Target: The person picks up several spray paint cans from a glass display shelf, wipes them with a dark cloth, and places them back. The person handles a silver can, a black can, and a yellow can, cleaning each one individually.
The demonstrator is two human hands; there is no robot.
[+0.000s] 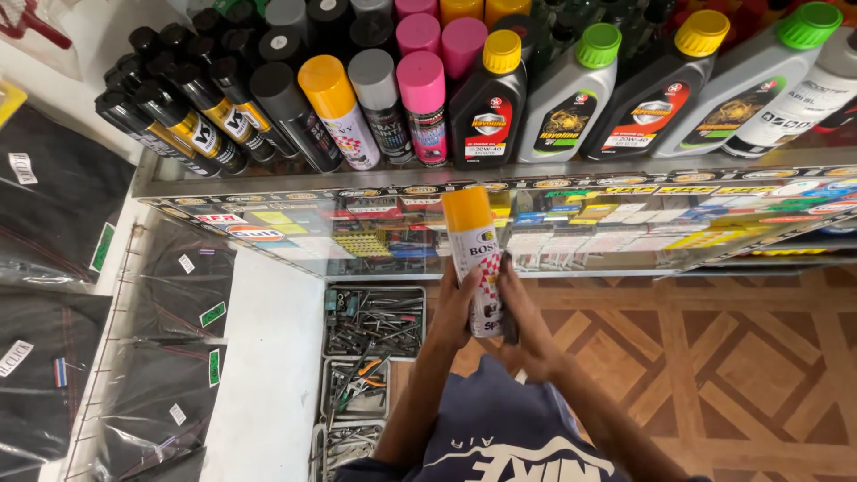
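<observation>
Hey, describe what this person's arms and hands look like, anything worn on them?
Both forearms are bare, with no sleeves reaching them. The left hand and right hand wear no gloves, and no watch or ring is visible. The dark blue shirt below carries large white lettering.

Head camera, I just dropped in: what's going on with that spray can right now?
A person holds a spray can with a yellow cap upright in both hands, the left hand on its left side and the right hand on its right side and base. It is in front of a glass shelf lined with more spray cans and oil bottles. Trays of tools sit on the floor below.
</observation>
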